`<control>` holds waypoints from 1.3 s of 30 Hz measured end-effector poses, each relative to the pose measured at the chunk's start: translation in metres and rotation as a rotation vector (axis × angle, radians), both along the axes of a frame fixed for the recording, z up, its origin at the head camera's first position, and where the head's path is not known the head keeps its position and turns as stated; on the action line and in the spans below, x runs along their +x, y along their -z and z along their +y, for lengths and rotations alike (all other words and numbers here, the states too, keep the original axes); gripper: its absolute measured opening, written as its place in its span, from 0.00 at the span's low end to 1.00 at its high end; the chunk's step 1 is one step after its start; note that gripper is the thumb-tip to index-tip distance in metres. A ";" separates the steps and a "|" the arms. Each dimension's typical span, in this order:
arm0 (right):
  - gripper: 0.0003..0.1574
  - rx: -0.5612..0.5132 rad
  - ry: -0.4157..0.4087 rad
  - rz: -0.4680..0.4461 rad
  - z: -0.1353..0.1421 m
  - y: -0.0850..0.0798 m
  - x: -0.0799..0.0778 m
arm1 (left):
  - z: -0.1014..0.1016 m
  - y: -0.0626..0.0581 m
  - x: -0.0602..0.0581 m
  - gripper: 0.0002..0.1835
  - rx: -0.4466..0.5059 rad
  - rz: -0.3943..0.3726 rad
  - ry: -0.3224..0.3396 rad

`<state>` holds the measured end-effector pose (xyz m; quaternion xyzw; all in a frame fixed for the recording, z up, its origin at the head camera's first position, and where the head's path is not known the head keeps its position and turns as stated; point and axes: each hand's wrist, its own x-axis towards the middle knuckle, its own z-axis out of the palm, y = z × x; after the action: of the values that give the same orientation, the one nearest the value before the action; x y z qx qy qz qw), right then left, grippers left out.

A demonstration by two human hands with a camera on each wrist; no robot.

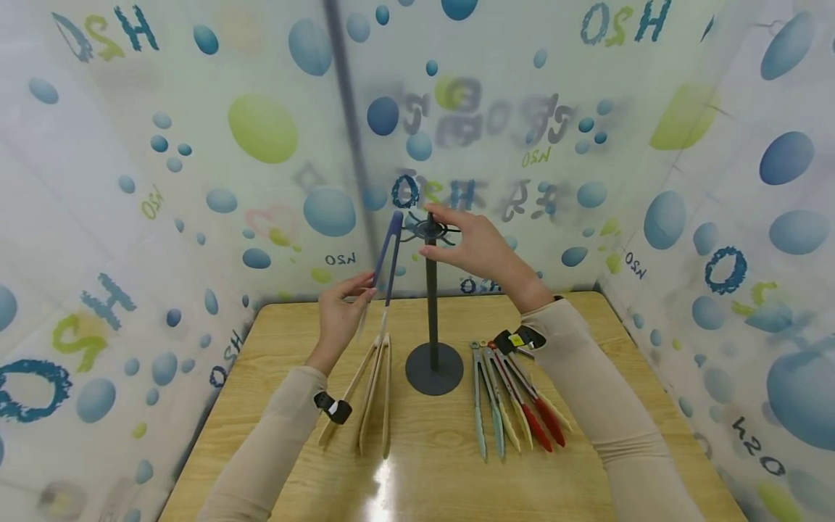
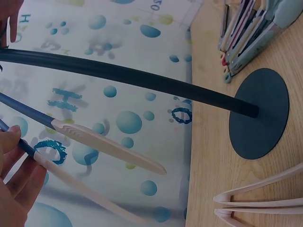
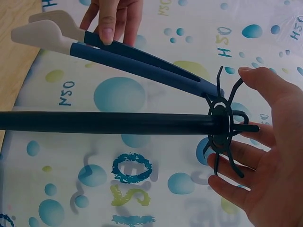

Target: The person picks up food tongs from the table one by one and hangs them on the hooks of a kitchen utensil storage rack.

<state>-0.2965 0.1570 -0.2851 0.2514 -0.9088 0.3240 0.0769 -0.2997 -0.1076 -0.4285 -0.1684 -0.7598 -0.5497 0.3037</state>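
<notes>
My left hand (image 1: 343, 308) pinches one arm of a pair of tongs (image 1: 394, 250) with blue handles and pale tips, held upright with the joined end up. That joined end meets the hooks of a black hook stand (image 1: 432, 301); whether a hook passes through it I cannot tell. At the stand's top, my right hand (image 1: 479, 245) holds the hook ring (image 3: 220, 124) between thumb and fingers. In the right wrist view the blue handle (image 3: 142, 66) slants up to the hooks. In the left wrist view my left fingers (image 2: 19, 170) grip the nearer handle.
Several beige tongs (image 1: 375, 399) lie left of the stand's round base (image 1: 435, 377). To its right, several tongs with light-blue, cream and red tips (image 1: 515, 406) are fanned out on the wooden table (image 1: 430, 471). Printed curtains (image 1: 261, 72) enclose the back and sides.
</notes>
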 end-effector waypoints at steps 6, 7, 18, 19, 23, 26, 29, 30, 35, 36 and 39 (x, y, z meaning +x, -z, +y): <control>0.48 -0.013 -0.008 -0.018 0.000 -0.001 0.002 | 0.001 0.001 0.001 0.15 -0.013 -0.041 0.012; 0.48 -0.014 -0.008 -0.019 0.000 -0.001 0.002 | 0.001 0.001 0.001 0.15 -0.017 -0.048 0.012; 0.47 -0.009 0.003 -0.008 0.001 0.001 0.001 | 0.001 0.013 0.002 0.15 -0.051 -0.108 -0.018; 0.47 -0.011 0.001 -0.009 0.001 0.001 0.001 | 0.002 0.014 0.003 0.15 -0.049 -0.108 -0.017; 0.46 -0.017 -0.001 -0.006 0.001 0.001 0.000 | 0.003 0.017 0.004 0.15 -0.028 -0.103 -0.002; 0.46 -0.016 0.002 -0.002 0.001 0.001 0.000 | 0.007 0.018 0.004 0.15 -0.015 -0.094 0.013; 0.47 -0.019 0.002 -0.008 0.002 0.001 0.000 | 0.011 0.022 0.003 0.16 -0.016 -0.091 0.015; 0.47 -0.021 0.001 -0.011 0.002 0.001 0.001 | 0.013 0.023 0.003 0.16 -0.017 -0.091 0.017; 0.47 -0.023 0.003 -0.015 0.002 0.001 0.001 | 0.020 0.029 0.001 0.15 -0.012 -0.111 0.030; 0.47 -0.022 0.004 -0.013 0.002 0.001 0.001 | 0.021 0.029 0.001 0.15 -0.009 -0.116 0.032; 0.48 -0.012 0.005 -0.006 0.001 0.002 0.000 | 0.025 0.032 0.001 0.15 -0.003 -0.127 0.035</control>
<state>-0.2961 0.1575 -0.2866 0.2477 -0.9076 0.3301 0.0766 -0.2991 -0.0828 -0.4601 -0.1471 -0.7753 -0.5632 0.2450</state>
